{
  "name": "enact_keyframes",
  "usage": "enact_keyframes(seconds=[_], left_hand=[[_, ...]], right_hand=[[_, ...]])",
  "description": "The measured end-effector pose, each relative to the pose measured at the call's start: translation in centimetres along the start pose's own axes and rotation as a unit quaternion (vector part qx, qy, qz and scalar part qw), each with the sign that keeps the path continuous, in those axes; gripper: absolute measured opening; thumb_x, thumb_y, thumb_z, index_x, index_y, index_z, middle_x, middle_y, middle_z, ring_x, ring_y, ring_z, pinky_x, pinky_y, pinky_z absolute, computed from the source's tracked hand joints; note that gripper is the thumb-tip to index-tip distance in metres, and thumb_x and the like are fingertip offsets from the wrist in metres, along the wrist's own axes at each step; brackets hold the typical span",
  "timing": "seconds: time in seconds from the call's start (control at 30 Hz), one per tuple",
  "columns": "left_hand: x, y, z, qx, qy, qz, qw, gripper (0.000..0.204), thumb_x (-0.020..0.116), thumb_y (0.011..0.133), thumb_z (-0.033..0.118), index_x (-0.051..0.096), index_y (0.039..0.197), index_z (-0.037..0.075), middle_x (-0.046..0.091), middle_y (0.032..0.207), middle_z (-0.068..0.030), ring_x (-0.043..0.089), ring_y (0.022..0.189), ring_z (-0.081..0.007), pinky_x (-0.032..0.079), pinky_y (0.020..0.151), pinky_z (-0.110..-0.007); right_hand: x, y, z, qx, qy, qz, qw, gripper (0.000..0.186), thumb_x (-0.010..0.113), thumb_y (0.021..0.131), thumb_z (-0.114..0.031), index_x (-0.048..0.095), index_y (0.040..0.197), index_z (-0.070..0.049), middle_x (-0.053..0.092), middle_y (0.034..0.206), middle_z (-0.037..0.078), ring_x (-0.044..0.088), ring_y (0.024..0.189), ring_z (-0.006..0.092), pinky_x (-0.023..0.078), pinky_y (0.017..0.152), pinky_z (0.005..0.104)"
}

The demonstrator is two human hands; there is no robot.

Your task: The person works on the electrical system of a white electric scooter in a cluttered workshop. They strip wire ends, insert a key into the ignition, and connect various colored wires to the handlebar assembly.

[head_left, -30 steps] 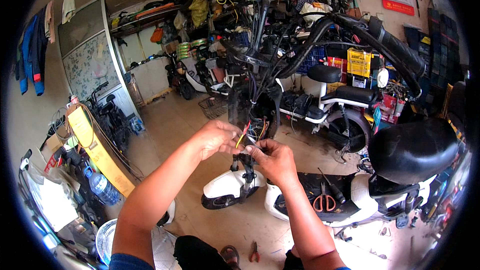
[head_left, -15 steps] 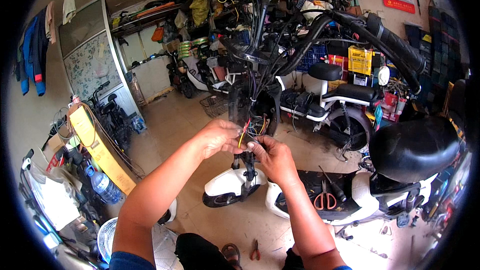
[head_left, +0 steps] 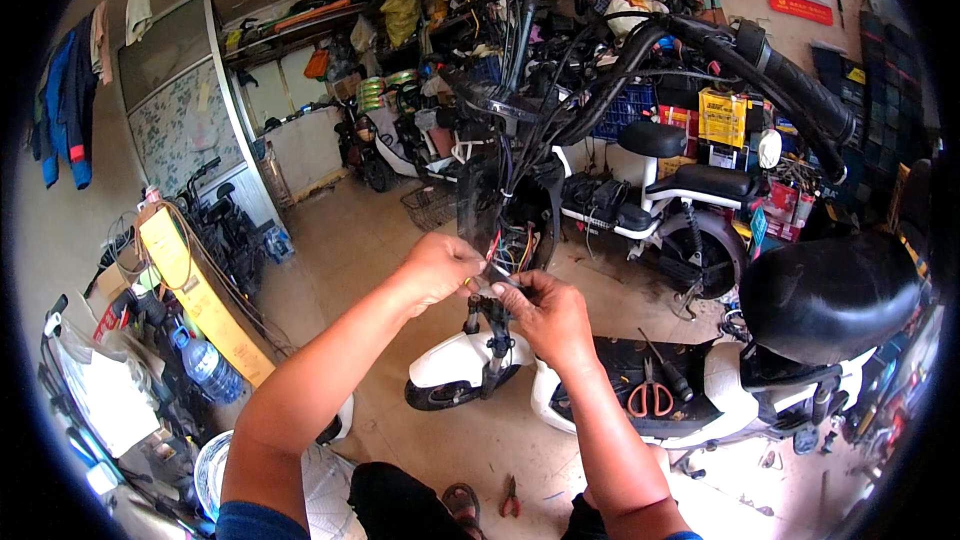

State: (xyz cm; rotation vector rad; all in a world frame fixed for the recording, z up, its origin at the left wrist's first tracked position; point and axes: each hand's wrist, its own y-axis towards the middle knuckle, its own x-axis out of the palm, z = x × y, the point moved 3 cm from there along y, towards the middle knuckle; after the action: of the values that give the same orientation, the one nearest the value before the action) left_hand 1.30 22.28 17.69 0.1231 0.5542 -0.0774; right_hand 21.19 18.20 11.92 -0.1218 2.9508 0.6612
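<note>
Both my hands meet in front of the opened front column of a white electric scooter (head_left: 462, 361). My left hand (head_left: 440, 270) is closed in a pinch on a thin wire, with a bit of yellow showing at its fingers. My right hand (head_left: 550, 315) pinches a thin dark wire end between thumb and forefinger, close to the left fingertips. Just behind the fingers, red, yellow and other coloured wires (head_left: 522, 248) hang out of the column. The exact joint between my fingertips is too small to make out.
Orange-handled scissors (head_left: 651, 398) and a black-handled screwdriver (head_left: 680, 382) lie on the scooter's footboard. Red-handled pliers (head_left: 511, 498) rest on the floor by my foot. The handlebar (head_left: 790, 85) arches over at right, above a black seat (head_left: 830, 300). A long yellow box (head_left: 205, 300) leans at left.
My left fingers have drawn into a tighter pinch near the right fingertips. The yellow wire that stood out between my hands is now mostly covered. The scooter has barely shifted in view.
</note>
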Motion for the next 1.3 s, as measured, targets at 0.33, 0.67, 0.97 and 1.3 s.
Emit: enact_keyframes(seconds=[0.33, 0.67, 0.97, 1.3], left_hand=[[1.0, -0.5, -0.6, 0.05, -0.006, 0.072, 0.996, 0.014, 0.068, 0.097, 0.007, 0.073, 0.099, -0.006, 0.073, 0.082, -0.0087, 0.072, 0.073, -0.0168, 0.059, 0.065, -0.032], [2.5, -4.2, 0.6, 0.172, -0.045, 0.08, 0.981, 0.061, 0.079, 0.089, -0.004, 0.053, 0.145, 0.0, 0.071, 0.114, -0.0091, 0.071, 0.099, -0.0152, 0.059, 0.083, -0.031], [2.2, -3.8, 0.4, 0.165, -0.067, 0.164, 0.97, 0.054, 0.066, 0.103, 0.008, 0.042, 0.15, -0.005, 0.072, 0.108, -0.0143, 0.072, 0.089, -0.0162, 0.061, 0.074, -0.031], [1.0, -1.6, 0.8, 0.104, -0.086, 0.22, 0.966, 0.04, 0.054, 0.109, 0.01, 0.047, 0.147, -0.004, 0.067, 0.087, -0.0079, 0.065, 0.067, -0.011, 0.053, 0.055, -0.026]], right_hand=[[0.7, 0.3, 3.2, 0.022, 0.126, -0.06, 0.99, 0.032, 0.082, 0.094, -0.018, 0.074, 0.116, 0.003, 0.079, 0.093, 0.008, 0.069, 0.079, 0.0126, 0.055, 0.073, 0.0309], [1.4, 2.2, 0.0, 0.12, 0.441, -0.122, 0.881, 0.028, 0.081, 0.098, -0.016, 0.073, 0.12, -0.001, 0.077, 0.106, 0.004, 0.068, 0.092, 0.0079, 0.053, 0.083, 0.0244], [3.7, 3.3, -1.5, 0.101, 0.436, -0.051, 0.893, 0.025, 0.068, 0.107, -0.023, 0.072, 0.104, 0.002, 0.072, 0.094, 0.002, 0.065, 0.089, 0.0097, 0.053, 0.086, 0.0265], [4.6, 3.9, 2.1, -0.073, 0.076, 0.055, 0.993, 0.029, 0.071, 0.097, -0.001, 0.067, 0.125, 0.007, 0.078, 0.112, 0.015, 0.077, 0.101, 0.0195, 0.058, 0.09, 0.0308]])
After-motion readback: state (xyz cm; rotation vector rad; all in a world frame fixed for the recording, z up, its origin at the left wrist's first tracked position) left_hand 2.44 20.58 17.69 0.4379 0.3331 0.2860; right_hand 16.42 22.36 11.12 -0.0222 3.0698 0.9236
